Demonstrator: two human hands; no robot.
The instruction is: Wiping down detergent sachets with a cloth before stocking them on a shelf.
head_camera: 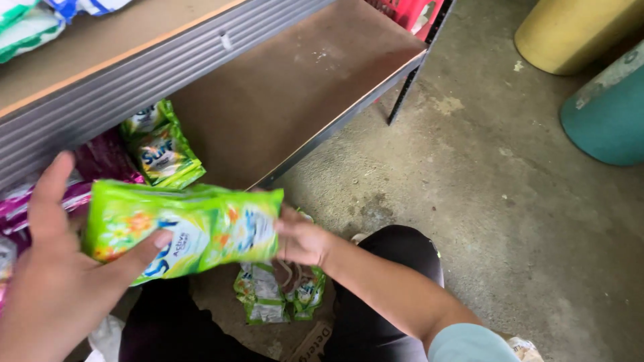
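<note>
while hands (168,261) grip green sachets (184,228), shelf (288,100) behind

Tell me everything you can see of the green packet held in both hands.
The green packet is a flat, glossy plastic sachet pack, bright green with flower prints and a white-and-blue panel on its face. It looks like several sachets stacked together, full and sealed, held lengthwise and nearly level just in front of the lower shelf. The left hand grips its left end, thumb across the face; the right hand holds its right edge. More green packets lie on the shelf behind it.
</note>
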